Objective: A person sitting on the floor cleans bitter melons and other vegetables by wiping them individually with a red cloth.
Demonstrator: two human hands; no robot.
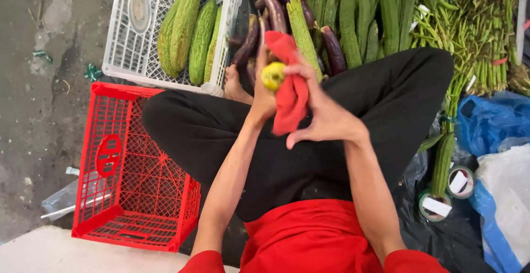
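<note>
Yellow-green fruit [273, 76], small and round, sits in the middle of the head view, gripped by the left hand [261, 93], whose fingers curl around its near and left sides. Pressed against the fruit's right side is a red cloth [289, 88], which drapes from above the fruit down toward the lap. The right hand [320, 113] is closed on that cloth, thumb and fingers pinching it against the fruit, so both hands meet around the same spot, just above the crossed legs in black trousers [386, 96]. A bare foot [234, 84] shows just left of the hands, touching the edge of a white plastic crate [132, 41] that lies farther off and holds several bitter gourds [187, 27]. Near and left of the lap a red plastic crate [127, 179] rests on the grey concrete floor [38, 85]. Beyond the hands lie dark purple eggplants [276, 8] beside a pile of ridged green gourds [353, 19], and farther right a heap of long green beans [480, 30]. At the right edge sit a blue plastic bag [488, 121] and, nearer, two rolls of tape [447, 193] on black plastic sheeting. The red shirt [309, 240] fills the near edge.
</note>
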